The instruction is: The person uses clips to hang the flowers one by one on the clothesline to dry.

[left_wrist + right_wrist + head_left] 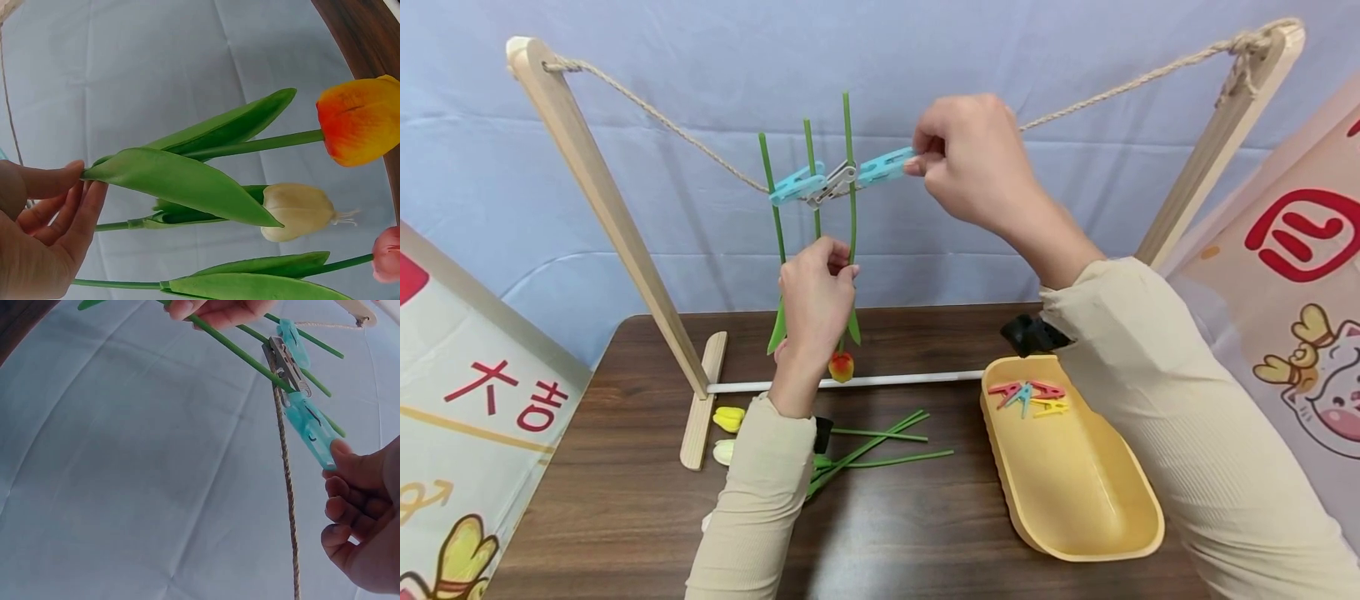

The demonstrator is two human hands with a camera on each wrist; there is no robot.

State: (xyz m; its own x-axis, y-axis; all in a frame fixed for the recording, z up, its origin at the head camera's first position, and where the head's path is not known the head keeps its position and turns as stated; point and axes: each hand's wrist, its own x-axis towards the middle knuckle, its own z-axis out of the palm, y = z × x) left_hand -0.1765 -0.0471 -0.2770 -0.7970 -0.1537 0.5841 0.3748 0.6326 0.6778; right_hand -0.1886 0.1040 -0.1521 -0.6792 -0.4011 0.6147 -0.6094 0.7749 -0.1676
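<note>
My left hand (820, 292) pinches the green stem of a red-and-yellow artificial tulip (359, 122), whose head hangs downward. My right hand (977, 162) pinches the handle end of a light blue clothespin (314, 431), its other end at that stem and the twine rope (662, 129). Left of it, a grey clothespin (835, 182) and another light blue clothespin (797, 183) sit on the rope at two other stems. Those belong to a cream tulip (297, 211) and a pink tulip (387, 256), also hanging head down. My left hand hides parts of them in the head view.
The rope sags between two wooden posts (602, 208), joined below by a white rod (910, 379). A yellow tray (1075, 475) holds several clothespins (1026, 396) at right. More tulips lie on the table, including a yellow tulip (728, 418), with stems (880, 446) partly behind my left sleeve.
</note>
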